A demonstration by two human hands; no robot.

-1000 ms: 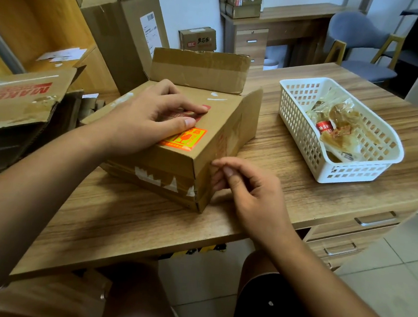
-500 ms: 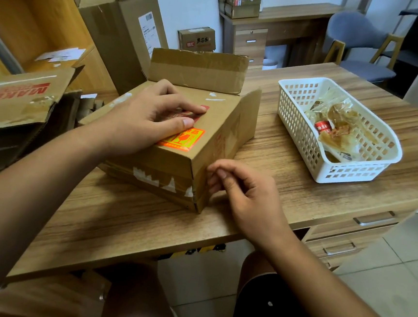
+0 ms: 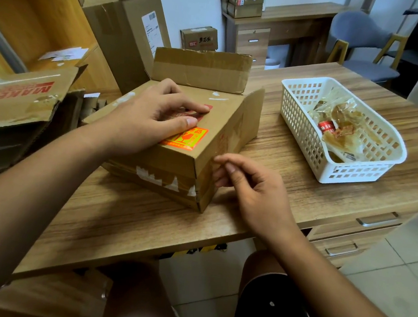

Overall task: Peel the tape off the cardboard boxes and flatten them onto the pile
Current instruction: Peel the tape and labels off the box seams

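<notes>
to the left sits the pile of flattened boxes (image 3: 23,96), where this one should end up. my left hand (image 3: 150,120) lies palm down, fingers spread, on top of the cardboard box (image 3: 178,155) near the desk's (image 3: 127,217) front edge, pinning it without gripping. i judge the step is lifting a tape end on the right side face: pick low at the edge, peel slowly along the seam. my right hand (image 3: 248,187) is beside that face, thumb and forefinger pinched; whether they hold tape i cannot tell.
</notes>
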